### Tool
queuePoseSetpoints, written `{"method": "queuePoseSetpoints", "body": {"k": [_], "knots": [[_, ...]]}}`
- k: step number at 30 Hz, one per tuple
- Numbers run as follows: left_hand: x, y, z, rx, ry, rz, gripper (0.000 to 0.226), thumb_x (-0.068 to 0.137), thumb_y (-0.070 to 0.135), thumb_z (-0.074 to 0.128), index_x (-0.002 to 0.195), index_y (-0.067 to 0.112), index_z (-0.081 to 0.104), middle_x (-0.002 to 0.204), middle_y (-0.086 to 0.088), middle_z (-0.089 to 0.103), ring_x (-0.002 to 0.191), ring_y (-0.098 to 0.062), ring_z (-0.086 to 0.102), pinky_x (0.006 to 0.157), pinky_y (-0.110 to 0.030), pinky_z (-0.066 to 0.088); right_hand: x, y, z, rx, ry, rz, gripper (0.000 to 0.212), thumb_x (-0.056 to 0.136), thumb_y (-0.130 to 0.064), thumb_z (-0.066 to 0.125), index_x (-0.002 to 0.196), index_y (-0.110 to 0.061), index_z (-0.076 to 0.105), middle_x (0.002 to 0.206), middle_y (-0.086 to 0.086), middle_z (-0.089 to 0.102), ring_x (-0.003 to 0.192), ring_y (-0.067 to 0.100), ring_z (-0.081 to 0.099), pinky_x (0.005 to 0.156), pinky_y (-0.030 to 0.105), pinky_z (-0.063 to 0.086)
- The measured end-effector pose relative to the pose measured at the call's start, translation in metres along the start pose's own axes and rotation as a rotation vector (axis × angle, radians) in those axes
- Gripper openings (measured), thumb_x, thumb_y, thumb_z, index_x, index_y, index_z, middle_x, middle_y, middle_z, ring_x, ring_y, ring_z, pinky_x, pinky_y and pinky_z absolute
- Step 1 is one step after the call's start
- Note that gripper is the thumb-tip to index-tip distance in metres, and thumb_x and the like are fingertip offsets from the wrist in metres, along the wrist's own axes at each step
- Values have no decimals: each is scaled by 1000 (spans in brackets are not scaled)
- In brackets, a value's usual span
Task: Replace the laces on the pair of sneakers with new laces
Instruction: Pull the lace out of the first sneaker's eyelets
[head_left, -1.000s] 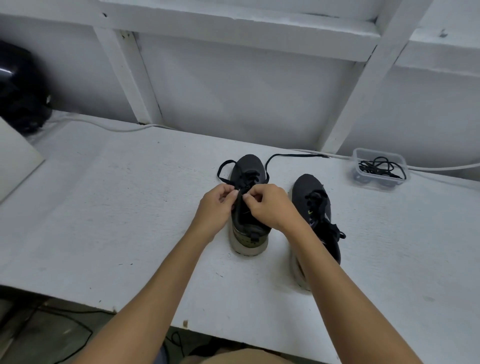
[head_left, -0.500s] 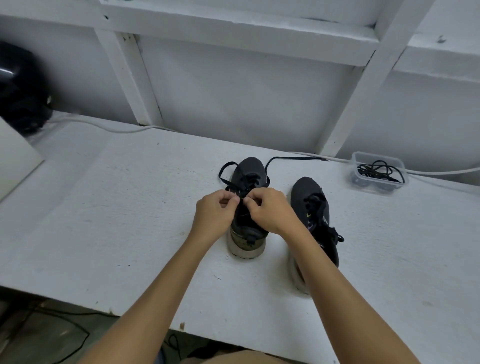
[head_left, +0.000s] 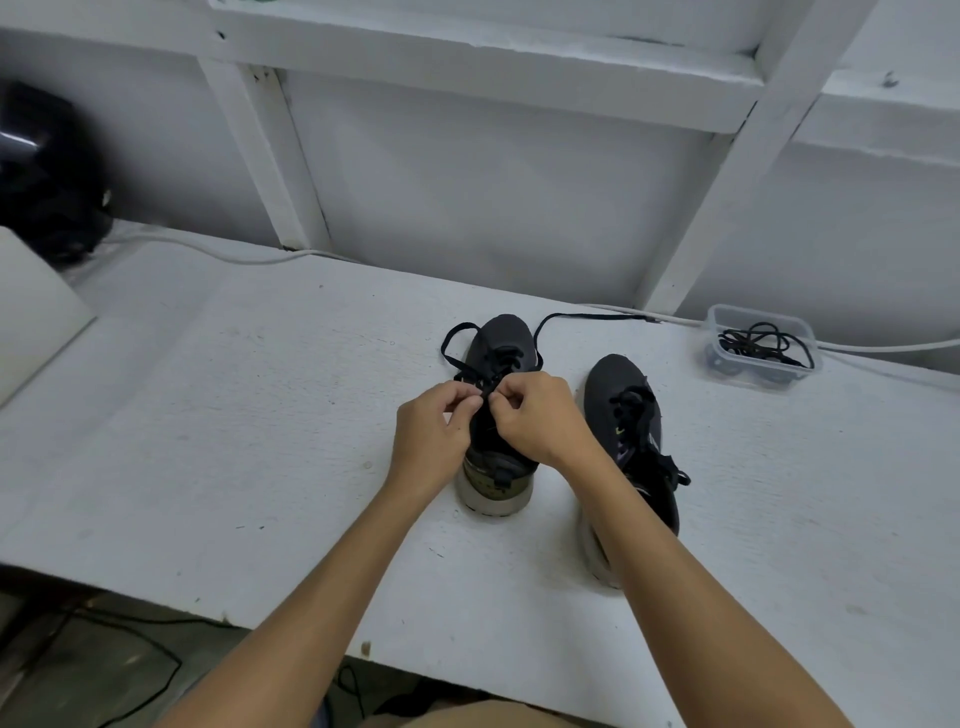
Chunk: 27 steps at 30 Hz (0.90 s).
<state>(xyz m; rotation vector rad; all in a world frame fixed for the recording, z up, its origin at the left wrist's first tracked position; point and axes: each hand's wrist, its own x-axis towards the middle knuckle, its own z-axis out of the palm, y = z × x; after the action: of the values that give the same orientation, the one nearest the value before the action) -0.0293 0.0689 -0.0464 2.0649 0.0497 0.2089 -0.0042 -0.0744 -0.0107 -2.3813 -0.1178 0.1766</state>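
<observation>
Two dark sneakers stand side by side on the white table (head_left: 218, 415), toes pointing toward the wall, heels toward the person. The left sneaker (head_left: 501, 340) is dark grey on top with a pale, worn sole and an olive patch at the heel; its black lace (head_left: 587, 318) is loose, one end looping out to the left of the toe and the other trailing off to the right along the back of the table. Both hands meet over the middle of this shoe: the left hand (head_left: 431, 431) and the right hand (head_left: 540, 415) have their fingers curled, thumb and fingertips pinching the lace right above the eyelets, knuckles almost touching. The right sneaker (head_left: 628, 415) sits just beside it, partly hidden under the right forearm, its black lace threaded and lying slack over the tongue, with a small yellow-green mark on its side. Farther right, near the wall, a clear plastic container (head_left: 761, 340) holds a tangle of black laces (head_left: 758, 343). A white cable (head_left: 208, 249) runs along the table's back edge.
</observation>
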Motion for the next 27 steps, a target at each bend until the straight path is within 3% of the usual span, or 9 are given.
{"method": "queuePoseSetpoints", "body": {"k": [5,7,12,15,18,20,22,24,27], "knots": [[-3,2,4,-57,30,-6,11,96,13,65,99,14,75,89,14,71,88,8,62,71,-6,46,-1,2,4,-54,12,-35,23,96,-18,58,80,-6,68,70,7,67,64,17,56,51,12,36],[-4,2,4,-65,27,-19,11,96,15,64,99,16,75,89,15,71,87,8,63,71,-7,46,-1,3,3,-33,3,-33,22,97,-18,58,81,-8,69,70,4,66,63,13,54,52,11,36],[5,-7,-9,-285,-133,-218,18,101,20,58,108,27,73,99,10,74,98,-5,69,89,-23,56,1,3,0,-9,-52,-10,19,101,-22,57,86,-16,68,71,-8,61,65,4,53,55,10,32],[11,-6,-13,-99,-227,-79,30,101,16,56,124,31,67,105,15,69,98,7,63,87,-9,48,1,4,-2,0,-68,3,17,101,-24,57,93,-19,70,75,-11,61,70,5,55,58,11,34],[20,0,-9,62,-193,18,23,97,11,60,113,20,74,100,13,71,86,17,59,76,-1,42,-1,7,-4,29,-60,28,17,100,-25,59,94,-18,73,82,-8,67,78,9,60,62,15,41],[22,-1,-7,73,-133,-9,18,96,10,61,105,18,75,91,10,73,79,12,63,74,-5,47,-4,9,-7,94,-32,50,17,98,-27,62,97,-19,77,88,-8,72,84,7,64,70,18,48],[19,-3,-6,7,-20,-127,18,97,10,59,101,19,74,83,11,72,73,7,66,77,-16,56,-7,12,-12,173,25,91,15,97,-29,65,99,-22,78,92,-9,74,88,5,67,76,19,52],[14,-5,-8,-61,88,-247,22,99,12,55,111,21,71,79,10,71,68,4,68,78,-27,59,-11,18,-17,201,93,159,14,97,-27,65,96,-20,77,89,-9,73,84,5,67,73,14,50],[6,-2,-10,-68,6,-270,47,100,19,54,142,37,46,79,5,72,73,-2,69,64,-11,51,-12,30,-17,239,119,295,16,97,-23,63,89,-14,74,83,-1,74,79,15,71,77,29,60]]}}
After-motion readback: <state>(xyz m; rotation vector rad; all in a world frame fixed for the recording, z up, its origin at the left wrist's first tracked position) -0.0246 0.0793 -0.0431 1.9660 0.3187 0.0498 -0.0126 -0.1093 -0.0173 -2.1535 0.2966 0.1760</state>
